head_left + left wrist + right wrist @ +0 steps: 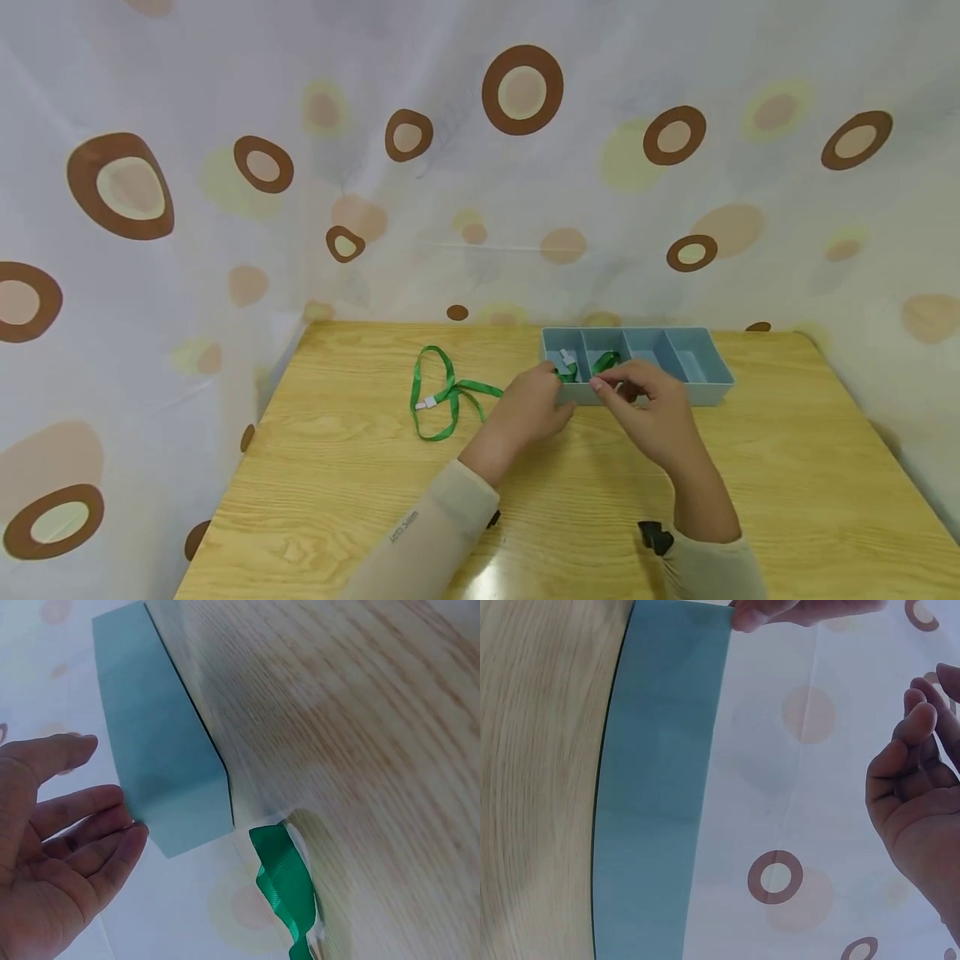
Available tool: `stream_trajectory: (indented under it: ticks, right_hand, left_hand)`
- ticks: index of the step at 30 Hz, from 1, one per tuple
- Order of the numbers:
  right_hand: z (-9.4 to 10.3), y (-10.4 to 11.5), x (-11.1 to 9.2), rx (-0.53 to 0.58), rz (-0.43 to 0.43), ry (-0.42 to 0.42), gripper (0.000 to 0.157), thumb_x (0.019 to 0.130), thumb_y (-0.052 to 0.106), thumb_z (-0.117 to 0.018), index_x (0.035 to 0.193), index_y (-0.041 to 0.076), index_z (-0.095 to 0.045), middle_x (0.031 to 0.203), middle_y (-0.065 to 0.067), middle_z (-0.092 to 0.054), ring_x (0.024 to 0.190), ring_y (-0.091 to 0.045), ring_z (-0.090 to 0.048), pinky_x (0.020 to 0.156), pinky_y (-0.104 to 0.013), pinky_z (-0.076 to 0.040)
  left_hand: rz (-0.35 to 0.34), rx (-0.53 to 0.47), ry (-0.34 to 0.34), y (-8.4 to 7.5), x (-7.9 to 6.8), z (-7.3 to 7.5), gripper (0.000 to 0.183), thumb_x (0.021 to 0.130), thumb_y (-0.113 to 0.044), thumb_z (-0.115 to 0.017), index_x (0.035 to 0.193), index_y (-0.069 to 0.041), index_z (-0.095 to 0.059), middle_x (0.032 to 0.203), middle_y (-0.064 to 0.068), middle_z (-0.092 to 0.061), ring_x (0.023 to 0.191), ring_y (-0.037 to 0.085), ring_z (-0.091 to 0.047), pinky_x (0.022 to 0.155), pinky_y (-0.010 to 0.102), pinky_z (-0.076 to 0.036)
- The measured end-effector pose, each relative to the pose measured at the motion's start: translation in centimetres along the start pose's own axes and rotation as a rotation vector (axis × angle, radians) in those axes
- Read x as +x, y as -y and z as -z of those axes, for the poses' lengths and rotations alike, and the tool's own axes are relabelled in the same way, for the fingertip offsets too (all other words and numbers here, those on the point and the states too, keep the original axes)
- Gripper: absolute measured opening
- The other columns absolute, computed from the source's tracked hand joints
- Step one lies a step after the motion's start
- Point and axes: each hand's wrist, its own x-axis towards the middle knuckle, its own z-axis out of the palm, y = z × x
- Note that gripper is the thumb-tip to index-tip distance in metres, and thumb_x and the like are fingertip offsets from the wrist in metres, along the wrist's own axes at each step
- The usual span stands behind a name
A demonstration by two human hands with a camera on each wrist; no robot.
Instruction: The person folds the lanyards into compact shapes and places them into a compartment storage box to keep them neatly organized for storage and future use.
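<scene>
A pale blue box [637, 393] with several compartments sits toward the back of the table. My left hand [528, 408] is at its left front corner, fingertips right at the rim. In the left wrist view that hand [67, 855] has loosely bent fingers and no object between them. Above the front rim is my right hand [652, 408], its fingers loosely bent; nothing shows in its grasp in the right wrist view [922, 772]. A green lanyard [568, 372] with a white clip lies in the leftmost compartment, and green ribbon [606, 362] in the second.
Another green lanyard [453, 392] with a white clip lies looped on the wooden table [337, 492], left of the box. Its strap runs toward my left hand. A patterned white curtain [450, 183] hangs behind the table and along both sides.
</scene>
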Motion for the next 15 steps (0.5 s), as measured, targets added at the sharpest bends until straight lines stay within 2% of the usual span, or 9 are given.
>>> stream_trajectory:
  ticks: [4,7,11,15]
  right_hand:
    - [0.0,0.5,0.3,0.034,0.044,-0.041,0.013,0.093,0.001,-0.080,0.100,0.013,-0.081,0.092,0.001,-0.071,0.073,-0.007,-0.059,0.068,-0.018,-0.048]
    - [-0.3,0.6,0.5,0.056,0.062,-0.058,0.018,0.092,-0.002,-0.080,0.099,0.015,-0.081,0.092,-0.001,-0.071,0.073,-0.007,-0.058,0.067,-0.018,-0.047]
    - [-0.7,0.8,0.4,0.076,0.061,-0.041,0.016,0.093,0.001,-0.080,0.100,0.015,-0.081,0.089,0.002,-0.071,0.072,-0.008,-0.058,0.067,-0.021,-0.048]
    - [-0.9,1.0,-0.1,0.098,0.070,-0.024,0.017,0.093,-0.001,-0.079,0.099,0.015,-0.081,0.086,0.003,-0.070,0.070,-0.010,-0.057,0.064,-0.022,-0.049]
  left_hand:
    - [-0.010,-0.031,-0.011,0.4,0.3,0.4,0.032,0.104,-0.028,-0.070,0.080,-0.008,-0.074,0.102,0.005,-0.068,0.072,0.012,-0.056,0.066,0.024,-0.050]
    - [-0.007,-0.075,-0.025,0.6,0.2,0.7,0.024,0.104,-0.024,-0.069,0.099,-0.004,-0.080,0.107,0.008,-0.071,0.084,0.016,-0.065,0.075,0.026,-0.056]
    - [0.030,-0.134,-0.040,0.6,-0.5,0.2,0.028,0.104,-0.025,-0.069,0.119,-0.003,-0.079,0.121,0.009,-0.072,0.104,0.020,-0.071,0.091,0.031,-0.061]
    - [0.067,-0.168,-0.044,0.6,-1.5,-0.5,0.032,0.104,-0.030,-0.070,0.126,-0.008,-0.077,0.127,0.004,-0.070,0.111,0.019,-0.071,0.096,0.032,-0.061]
